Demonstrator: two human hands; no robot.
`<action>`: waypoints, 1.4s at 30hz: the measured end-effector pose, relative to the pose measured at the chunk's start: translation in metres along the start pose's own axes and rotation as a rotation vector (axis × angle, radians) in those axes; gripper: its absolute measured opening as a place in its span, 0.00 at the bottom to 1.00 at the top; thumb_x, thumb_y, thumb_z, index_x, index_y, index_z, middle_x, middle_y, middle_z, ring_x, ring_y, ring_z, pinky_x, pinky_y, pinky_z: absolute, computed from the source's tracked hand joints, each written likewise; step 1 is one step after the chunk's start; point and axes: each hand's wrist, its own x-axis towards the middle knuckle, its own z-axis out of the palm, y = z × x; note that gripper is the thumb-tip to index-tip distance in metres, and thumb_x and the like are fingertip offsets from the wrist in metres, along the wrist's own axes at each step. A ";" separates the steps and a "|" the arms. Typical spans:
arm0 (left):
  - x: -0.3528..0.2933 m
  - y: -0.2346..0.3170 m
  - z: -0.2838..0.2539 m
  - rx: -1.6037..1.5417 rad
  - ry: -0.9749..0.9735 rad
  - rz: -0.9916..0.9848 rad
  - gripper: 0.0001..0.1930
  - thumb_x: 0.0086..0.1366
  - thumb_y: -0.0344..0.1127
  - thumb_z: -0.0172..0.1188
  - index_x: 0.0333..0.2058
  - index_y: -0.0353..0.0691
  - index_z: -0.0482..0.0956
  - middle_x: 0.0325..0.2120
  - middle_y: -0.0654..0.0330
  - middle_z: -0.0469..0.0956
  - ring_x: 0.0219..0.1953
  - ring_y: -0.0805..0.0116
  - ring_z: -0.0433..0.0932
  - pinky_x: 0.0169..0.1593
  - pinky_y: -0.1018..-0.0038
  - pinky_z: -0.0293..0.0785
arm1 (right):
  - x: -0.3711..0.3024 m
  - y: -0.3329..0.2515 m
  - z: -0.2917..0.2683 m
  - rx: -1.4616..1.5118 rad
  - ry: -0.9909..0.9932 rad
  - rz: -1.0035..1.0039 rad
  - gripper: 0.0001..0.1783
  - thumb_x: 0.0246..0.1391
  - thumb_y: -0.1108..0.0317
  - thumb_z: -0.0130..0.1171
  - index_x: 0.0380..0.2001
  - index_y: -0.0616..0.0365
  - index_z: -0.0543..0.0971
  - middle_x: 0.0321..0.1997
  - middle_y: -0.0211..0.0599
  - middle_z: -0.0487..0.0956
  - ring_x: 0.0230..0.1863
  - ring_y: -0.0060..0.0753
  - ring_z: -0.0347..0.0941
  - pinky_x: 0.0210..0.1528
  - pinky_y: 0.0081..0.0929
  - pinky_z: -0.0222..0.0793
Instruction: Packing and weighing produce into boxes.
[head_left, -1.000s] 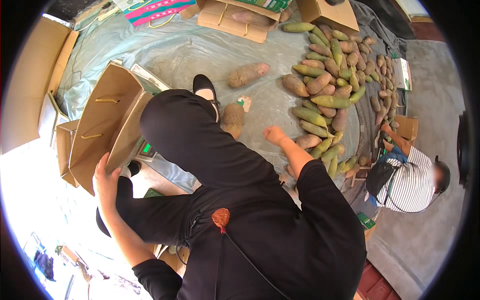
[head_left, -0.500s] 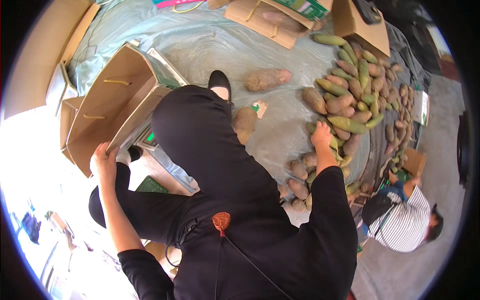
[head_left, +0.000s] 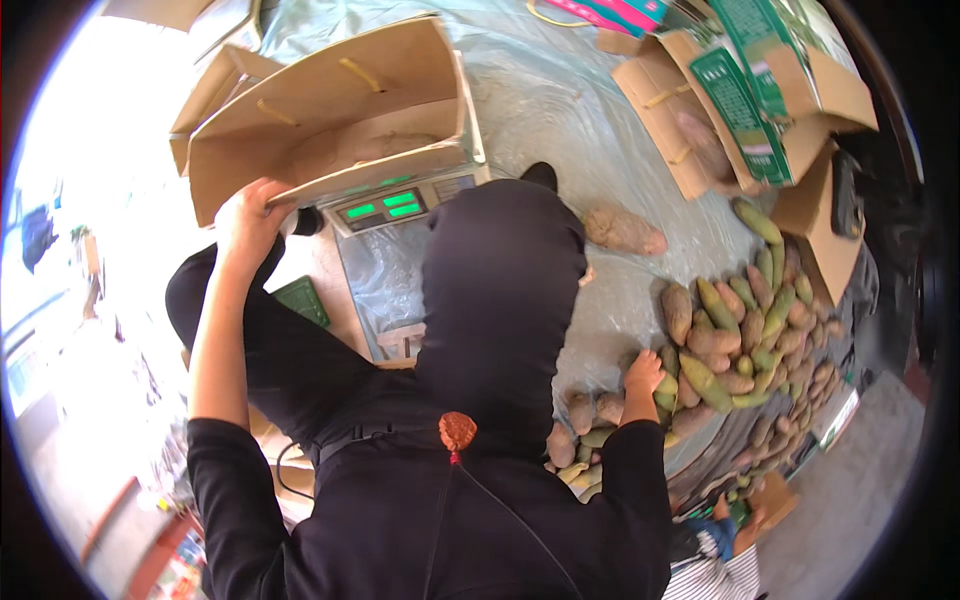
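Note:
An open cardboard box [head_left: 330, 145] with yellow rope handles rests on a scale [head_left: 385, 206] that has lit green displays. Something brownish lies inside the box. My left hand [head_left: 252, 222] is closed on the box's near flap at its left corner. To the right spreads a heap of long root vegetables [head_left: 705, 380], green and earthy brown, perhaps radishes. My right hand [head_left: 644, 374] reaches down to the heap's near left side, fingers curled over a root vegetable that it mostly hides.
A large brown root [head_left: 625, 230] lies alone on the plastic sheet [head_left: 520, 110]. Open green-and-brown boxes [head_left: 740, 110] stand at the far right. A green basket [head_left: 300, 300] sits between my legs. At the lower right, a person in a striped top [head_left: 715, 578] handles another box.
The view has turned left, so the box and scale show more fully and the heap sits lower. My left hand still grips the flap; my right hand stays at the heap.

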 end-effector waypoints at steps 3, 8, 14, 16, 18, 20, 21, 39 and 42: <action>-0.003 -0.004 0.000 0.038 0.003 -0.010 0.07 0.55 0.38 0.60 0.32 0.45 0.81 0.30 0.61 0.78 0.37 0.57 0.77 0.40 0.66 0.73 | -0.002 0.000 -0.012 -0.106 -0.069 -0.148 0.16 0.55 0.65 0.51 0.49 0.42 0.70 0.50 0.26 0.71 0.55 0.33 0.66 0.51 0.40 0.63; -0.002 -0.003 -0.001 0.034 -0.006 -0.039 0.08 0.54 0.37 0.60 0.33 0.48 0.81 0.30 0.62 0.78 0.36 0.58 0.77 0.40 0.65 0.73 | -0.005 -0.004 -0.036 -0.131 -0.066 -0.180 0.28 0.44 0.63 0.65 0.51 0.42 0.68 0.52 0.28 0.71 0.56 0.33 0.66 0.51 0.42 0.66; 0.001 0.005 -0.002 0.033 0.006 -0.046 0.09 0.56 0.40 0.59 0.35 0.48 0.82 0.32 0.62 0.79 0.38 0.58 0.78 0.42 0.64 0.73 | -0.001 -0.014 -0.080 0.306 0.048 -0.192 0.38 0.36 0.64 0.71 0.54 0.48 0.66 0.52 0.35 0.72 0.56 0.42 0.67 0.52 0.43 0.67; 0.004 0.006 0.000 0.016 -0.003 -0.065 0.10 0.55 0.40 0.59 0.36 0.48 0.81 0.33 0.63 0.79 0.39 0.59 0.77 0.43 0.64 0.73 | 0.007 -0.017 -0.091 0.671 0.147 -0.309 0.41 0.33 0.67 0.72 0.55 0.52 0.65 0.51 0.42 0.74 0.53 0.48 0.69 0.53 0.43 0.66; 0.005 0.005 0.000 0.013 -0.010 -0.075 0.10 0.55 0.40 0.59 0.36 0.48 0.81 0.33 0.63 0.78 0.39 0.59 0.77 0.43 0.64 0.73 | 0.012 -0.020 -0.106 0.791 0.190 -0.326 0.37 0.35 0.68 0.71 0.53 0.54 0.68 0.51 0.43 0.73 0.53 0.48 0.68 0.55 0.37 0.64; 0.004 0.003 0.000 0.016 0.011 -0.026 0.10 0.55 0.39 0.59 0.36 0.48 0.81 0.33 0.62 0.78 0.39 0.59 0.78 0.42 0.64 0.73 | 0.014 -0.024 -0.126 1.164 0.145 -0.403 0.36 0.38 0.74 0.68 0.53 0.61 0.67 0.49 0.40 0.73 0.51 0.38 0.69 0.54 0.31 0.64; 0.006 0.001 0.003 0.003 0.020 -0.003 0.09 0.55 0.38 0.59 0.35 0.47 0.81 0.32 0.62 0.78 0.39 0.59 0.78 0.42 0.64 0.73 | 0.015 -0.025 -0.137 1.355 0.123 -0.439 0.35 0.40 0.76 0.67 0.54 0.64 0.66 0.48 0.39 0.73 0.49 0.33 0.69 0.54 0.28 0.64; -0.002 -0.002 0.004 -0.016 0.036 0.031 0.06 0.53 0.33 0.59 0.31 0.45 0.80 0.29 0.60 0.78 0.37 0.59 0.78 0.40 0.63 0.74 | -0.194 -0.127 -0.581 1.388 0.523 -1.431 0.31 0.48 0.78 0.61 0.57 0.62 0.65 0.54 0.39 0.71 0.55 0.32 0.67 0.58 0.31 0.63; -0.003 -0.004 0.006 -0.006 0.065 0.058 0.05 0.51 0.31 0.58 0.28 0.44 0.79 0.28 0.60 0.78 0.37 0.59 0.78 0.39 0.64 0.75 | -0.207 -0.197 -0.596 1.162 0.397 -1.505 0.30 0.44 0.76 0.65 0.53 0.59 0.69 0.49 0.37 0.74 0.50 0.30 0.71 0.52 0.28 0.69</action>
